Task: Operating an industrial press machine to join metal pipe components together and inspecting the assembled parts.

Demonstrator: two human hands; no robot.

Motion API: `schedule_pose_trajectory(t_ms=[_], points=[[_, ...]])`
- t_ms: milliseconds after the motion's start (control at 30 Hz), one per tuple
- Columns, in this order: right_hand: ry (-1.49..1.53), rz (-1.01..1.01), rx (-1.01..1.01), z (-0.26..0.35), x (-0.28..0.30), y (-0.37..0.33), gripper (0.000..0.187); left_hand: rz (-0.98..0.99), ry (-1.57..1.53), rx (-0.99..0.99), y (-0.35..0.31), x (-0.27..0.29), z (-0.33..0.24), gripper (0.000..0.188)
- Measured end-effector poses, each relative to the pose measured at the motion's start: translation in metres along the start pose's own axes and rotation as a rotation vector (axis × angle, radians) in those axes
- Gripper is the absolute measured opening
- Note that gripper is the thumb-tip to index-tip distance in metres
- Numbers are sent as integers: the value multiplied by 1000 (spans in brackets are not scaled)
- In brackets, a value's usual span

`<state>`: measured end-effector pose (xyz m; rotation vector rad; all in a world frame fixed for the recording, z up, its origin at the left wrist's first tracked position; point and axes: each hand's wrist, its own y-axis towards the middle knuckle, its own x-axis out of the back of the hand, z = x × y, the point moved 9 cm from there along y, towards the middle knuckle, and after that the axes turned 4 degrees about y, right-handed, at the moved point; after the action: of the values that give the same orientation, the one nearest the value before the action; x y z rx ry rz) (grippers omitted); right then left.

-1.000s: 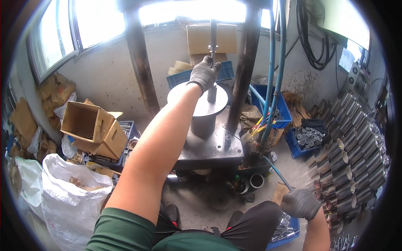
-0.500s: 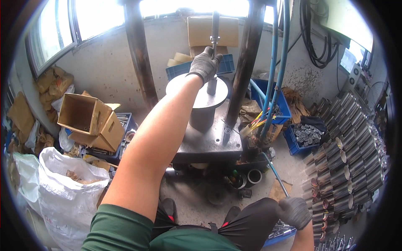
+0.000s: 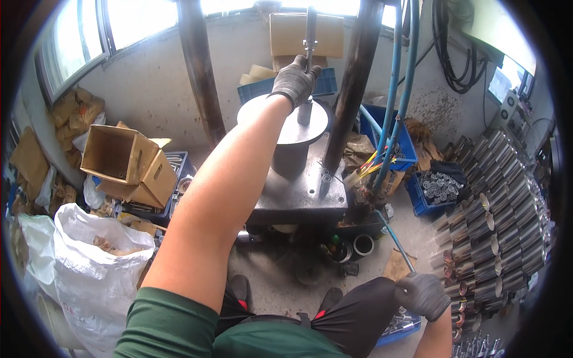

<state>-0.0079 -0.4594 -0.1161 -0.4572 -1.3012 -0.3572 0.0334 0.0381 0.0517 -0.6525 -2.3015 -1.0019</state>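
Observation:
My left hand (image 3: 293, 82), in a grey glove, reaches far forward with its fingers wrapped round an upright metal rod (image 3: 310, 37). Below it, a thick metal pin (image 3: 304, 113) stands on a round metal plate (image 3: 298, 132). A dark cylinder (image 3: 289, 160) bears this plate above a heavy steel base plate (image 3: 286, 197). At the lower right, my right hand (image 3: 424, 295), also gloved, is closed round the end of a blue lever (image 3: 392, 232) that slants up toward the machine. My fingers hide the lever's grip end.
Dark steel columns (image 3: 201, 71) flank the machine, with blue pipes (image 3: 395, 83) on its right. Many metal tubes (image 3: 495, 209) are stacked at the right, beside a blue crate (image 3: 425, 206) of round parts. Cardboard boxes (image 3: 119, 155) and a white sack (image 3: 98, 280) stand at the left.
The view has shifted slightly. Both hands keep their grips on the rod and the lever, with little visible movement.

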Motion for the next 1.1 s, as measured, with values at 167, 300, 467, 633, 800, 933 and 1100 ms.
schedule_pose_trajectory(t_ms=[167,300,467,633,800,933,1100], points=[[97,-151,-10,0,29,7,27,-12,-18,-19,4,-4,5,53],[-27,67,-20,0,8,7,28,-14,-15,-6,5,-5,7,52],[-86,182,0,-4,-7,5,29,-5,-10,-1,3,-3,4,50],[50,12,-23,-6,11,8,29,7,-12,4,0,-2,1,48],[-18,150,-25,-7,2,10,28,-14,4,1,1,-1,2,48],[168,-131,-8,-6,25,9,20,-32,0,-11,2,-2,4,49],[96,108,-36,-12,6,10,27,-10,-19,-1,2,-4,5,53]])
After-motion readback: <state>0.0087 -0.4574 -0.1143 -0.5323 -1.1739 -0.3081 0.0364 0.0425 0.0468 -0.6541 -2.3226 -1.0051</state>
